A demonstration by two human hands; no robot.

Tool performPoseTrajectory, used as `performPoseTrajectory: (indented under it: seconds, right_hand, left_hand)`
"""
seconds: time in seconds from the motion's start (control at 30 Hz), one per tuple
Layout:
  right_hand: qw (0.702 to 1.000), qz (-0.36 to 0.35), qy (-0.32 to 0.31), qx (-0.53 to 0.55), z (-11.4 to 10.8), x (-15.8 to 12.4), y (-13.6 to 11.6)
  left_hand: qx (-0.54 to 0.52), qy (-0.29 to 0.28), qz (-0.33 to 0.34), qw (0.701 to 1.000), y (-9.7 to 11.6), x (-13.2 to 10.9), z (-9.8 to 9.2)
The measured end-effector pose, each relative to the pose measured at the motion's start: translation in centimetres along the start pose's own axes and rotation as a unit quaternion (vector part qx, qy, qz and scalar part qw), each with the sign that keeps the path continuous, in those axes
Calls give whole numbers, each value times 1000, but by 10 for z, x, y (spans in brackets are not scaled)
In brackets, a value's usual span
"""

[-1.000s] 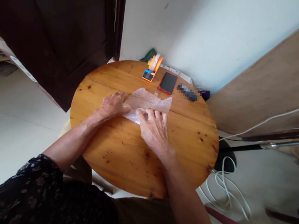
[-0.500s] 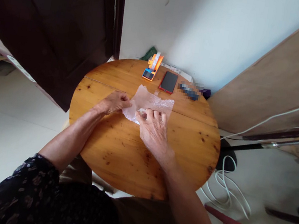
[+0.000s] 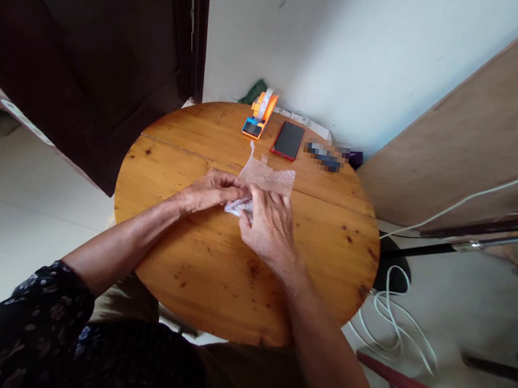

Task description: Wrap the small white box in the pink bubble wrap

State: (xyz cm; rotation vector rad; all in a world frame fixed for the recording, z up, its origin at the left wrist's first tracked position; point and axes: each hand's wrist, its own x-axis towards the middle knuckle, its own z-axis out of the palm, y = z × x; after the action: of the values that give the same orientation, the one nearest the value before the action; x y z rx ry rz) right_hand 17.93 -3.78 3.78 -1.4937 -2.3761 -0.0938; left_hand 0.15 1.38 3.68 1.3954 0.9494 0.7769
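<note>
A small sheet of clear bubble wrap [image 3: 269,175] lies on the round wooden table [image 3: 210,258], its near part folded up under my fingers. My left hand [image 3: 215,191] is closed on the folded left side of the sheet. Over the near right part bends my right hand [image 3: 271,222], its thumb and fingers closed on the fold. Both hands almost meet. Whether anything is wrapped inside the fold is hidden by my fingers. The far edge of the sheet lies loose.
Behind the sheet stand an orange tape dispenser [image 3: 261,113] and a red-edged phone [image 3: 288,140]. A dark, pixelated object [image 3: 323,156] lies to their right. White cable [image 3: 389,317] coils on the floor right of the table. A dark door [image 3: 93,33] is at left.
My left hand has moved right, folding the left side of the bubble wrap inward toward my right hand. Less of the sheet lies spread out now.
</note>
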Motion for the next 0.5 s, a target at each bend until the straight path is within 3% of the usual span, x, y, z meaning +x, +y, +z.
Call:
performPoseTrajectory:
  seconds: [0.1, 0.2, 0.37, 0.5]
  right_hand:
    - [1000, -5, 4, 31, -1, -3, 6]
    - [998, -8, 9, 65, -2, -4, 13]
    - [992, -3, 26, 121, 1, -5, 25]
    - [987, 0, 39, 155, 1, -4, 30]
  left_hand:
    - [53, -22, 30, 998, 0, -5, 2]
    - [147, -8, 115, 982, -7, -6, 7]
    - [343, 32, 243, 907, -22, -5, 13]
    - [383, 34, 292, 875, -27, -3, 11]
